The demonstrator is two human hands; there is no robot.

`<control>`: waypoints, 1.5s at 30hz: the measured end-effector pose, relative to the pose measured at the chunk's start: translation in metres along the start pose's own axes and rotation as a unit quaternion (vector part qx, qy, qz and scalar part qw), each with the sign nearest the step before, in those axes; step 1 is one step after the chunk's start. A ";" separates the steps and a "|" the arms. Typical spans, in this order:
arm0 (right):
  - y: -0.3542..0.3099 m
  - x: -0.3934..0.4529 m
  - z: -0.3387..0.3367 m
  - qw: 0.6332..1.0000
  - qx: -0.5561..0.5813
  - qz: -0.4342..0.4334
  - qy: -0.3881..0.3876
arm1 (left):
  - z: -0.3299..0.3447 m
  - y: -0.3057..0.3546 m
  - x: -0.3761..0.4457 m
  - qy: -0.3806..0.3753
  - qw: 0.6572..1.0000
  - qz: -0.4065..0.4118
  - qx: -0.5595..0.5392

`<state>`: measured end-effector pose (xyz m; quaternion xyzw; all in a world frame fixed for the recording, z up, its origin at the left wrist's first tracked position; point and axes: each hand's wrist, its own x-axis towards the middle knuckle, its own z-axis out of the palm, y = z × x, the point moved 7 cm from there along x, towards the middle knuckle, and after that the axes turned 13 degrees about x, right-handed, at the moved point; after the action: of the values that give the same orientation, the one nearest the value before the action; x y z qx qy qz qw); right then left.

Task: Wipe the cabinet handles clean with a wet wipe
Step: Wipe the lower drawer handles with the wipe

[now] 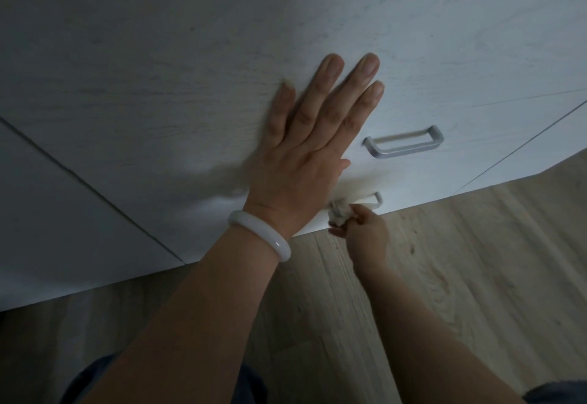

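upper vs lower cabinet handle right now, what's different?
The upper handle is bare and fully in view; the lower handle is partly covered by the wet wipe. The right hand presses the wipe onto the lower handle's left end; no hand touches the upper handle, though the left hand lies flat on the cabinet front beside it. Both are silver bar pulls set horizontally.

The left hand [313, 137] lies flat and open, palm pressed forward, its four fingers [365, 76] stretched upward close together and the thumb tucked along the right edge of the palm. Its bare forearm runs up from the lower left. The right hand [365, 232] reaches lower and farther, fingers curled into a pinching grip, its bare forearm extending from the lower right corner.
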<state>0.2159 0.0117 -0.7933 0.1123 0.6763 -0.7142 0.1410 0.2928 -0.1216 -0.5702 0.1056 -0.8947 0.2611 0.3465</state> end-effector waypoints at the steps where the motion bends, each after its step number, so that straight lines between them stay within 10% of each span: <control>1: 0.002 -0.003 0.003 1.000 -0.008 -0.002 -0.016 | 0.000 0.000 0.000 0.001 1.000 0.000 0.004; 7: -0.035 0.026 -0.041 0.987 0.112 -0.055 0.102 | -0.001 0.000 0.000 -0.007 1.000 0.011 -0.011; 21: -0.024 0.007 -0.012 0.989 -0.114 -0.039 0.086 | 0.000 0.001 0.001 0.001 1.000 0.003 0.001; 33: -0.011 -0.001 -0.011 0.985 0.159 0.061 -0.029 | -0.003 -0.001 0.000 0.013 1.000 -0.002 -0.001; 45: -0.019 -0.004 -0.006 0.998 0.058 0.023 0.019 | -0.005 -0.001 -0.001 0.014 1.000 0.001 -0.003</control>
<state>0.2127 0.0190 -0.7741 0.1494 0.6337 -0.7463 0.1382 0.2965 -0.1201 -0.5671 0.1003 -0.8906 0.2603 0.3593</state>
